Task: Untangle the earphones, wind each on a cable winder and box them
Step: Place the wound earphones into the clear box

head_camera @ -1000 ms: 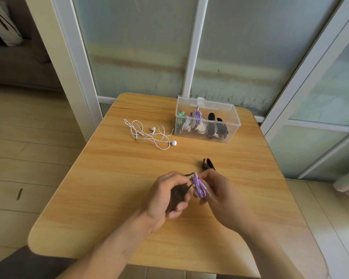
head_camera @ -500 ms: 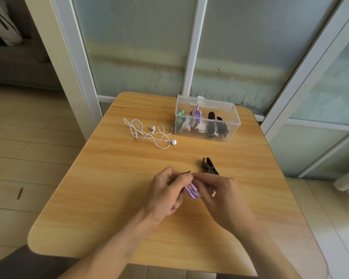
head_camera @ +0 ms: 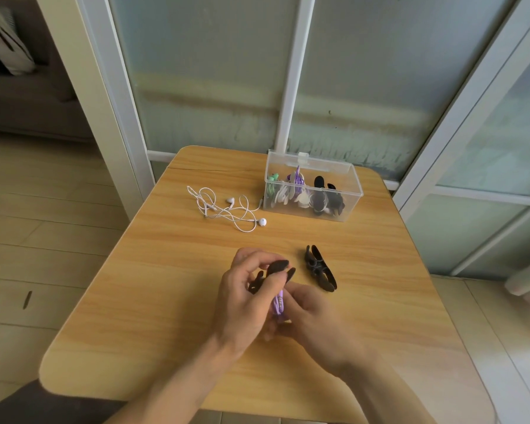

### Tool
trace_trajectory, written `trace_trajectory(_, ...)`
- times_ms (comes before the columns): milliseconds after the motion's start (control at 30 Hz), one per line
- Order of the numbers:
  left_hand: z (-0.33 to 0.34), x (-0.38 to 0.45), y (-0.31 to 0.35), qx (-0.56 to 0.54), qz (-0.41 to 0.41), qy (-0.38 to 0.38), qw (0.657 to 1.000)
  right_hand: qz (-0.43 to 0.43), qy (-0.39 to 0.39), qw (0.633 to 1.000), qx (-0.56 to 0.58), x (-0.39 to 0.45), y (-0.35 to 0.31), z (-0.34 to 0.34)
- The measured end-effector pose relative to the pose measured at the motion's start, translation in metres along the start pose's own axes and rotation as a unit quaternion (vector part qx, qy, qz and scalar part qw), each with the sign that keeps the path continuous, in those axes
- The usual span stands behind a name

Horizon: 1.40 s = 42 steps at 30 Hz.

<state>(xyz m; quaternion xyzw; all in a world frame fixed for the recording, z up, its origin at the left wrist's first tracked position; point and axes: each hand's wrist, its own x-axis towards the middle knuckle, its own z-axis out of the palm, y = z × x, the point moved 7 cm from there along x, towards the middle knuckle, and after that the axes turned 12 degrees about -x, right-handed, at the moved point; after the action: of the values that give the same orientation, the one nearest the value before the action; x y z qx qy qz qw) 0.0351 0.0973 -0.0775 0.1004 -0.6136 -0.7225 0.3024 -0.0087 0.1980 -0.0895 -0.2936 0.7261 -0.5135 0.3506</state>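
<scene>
Your left hand (head_camera: 242, 298) has its fingers curled round a dark cable winder (head_camera: 276, 272), and its flaps poke up and away from you past your fingertips. Your right hand (head_camera: 312, 316) pinches the purple earphone bundle (head_camera: 279, 306) against that winder, so the bundle sits between your two hands with its long axis running roughly toward and away from you. Closing the flaps over the cord looks like the next step, and your left thumb is the nearer to them. A spare winder (head_camera: 320, 269) lies on the table (head_camera: 166, 270) just right of your hands; the white earphones (head_camera: 227, 209) lie loose well beyond, beside the clear box (head_camera: 349, 185). No readable writing shows anywhere.
</scene>
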Motion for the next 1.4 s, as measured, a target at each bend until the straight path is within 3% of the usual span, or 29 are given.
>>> trace_trajectory(200,0.008,-0.004,0.008,-0.044,-0.006,-0.053,0.998,0.028,-0.056,0.994,0.092,0.000,0.004,0.004)
trace_trajectory(300,0.015,-0.006,0.011,-0.042,0.009,-0.098,0.994,0.018,-0.071,0.995,0.071,-0.003,0.002,-0.008)
trace_trajectory(400,0.016,-0.005,0.007,0.051,0.072,-0.118,0.989,0.033,-0.088,0.995,0.026,-0.008,0.002,-0.016)
trace_trajectory(500,0.017,-0.005,0.002,0.101,0.079,-0.138,0.982,0.028,-0.074,0.997,0.017,-0.010,-0.001,-0.022)
trace_trajectory(600,0.020,-0.006,0.010,0.108,0.083,-0.153,0.979,0.019,-0.035,0.999,0.024,-0.011,-0.007,-0.027)
trace_trajectory(700,0.016,-0.001,0.027,0.186,0.151,-0.122,0.963,0.020,0.078,0.992,-0.096,-0.010,-0.006,-0.042)
trace_trajectory(833,0.011,0.004,0.026,0.271,0.154,-0.111,0.944,-0.020,0.239,0.930,-0.277,-0.012,-0.014,-0.062)
trace_trajectory(967,0.016,-0.003,0.005,0.291,0.089,-0.166,0.938,-0.096,0.317,0.894,-0.301,-0.020,-0.024,-0.061)
trace_trajectory(1133,0.025,-0.013,-0.001,0.208,0.032,-0.189,0.959,-0.201,0.396,0.829,-0.340,-0.029,-0.033,-0.056)
trace_trajectory(1267,0.025,-0.015,0.000,0.248,0.072,-0.153,0.954,-0.225,0.422,0.794,-0.376,-0.028,-0.039,-0.048)
trace_trajectory(1400,0.022,-0.016,0.007,0.281,0.115,-0.103,0.947,-0.208,0.459,0.784,-0.363,-0.033,-0.044,-0.050)
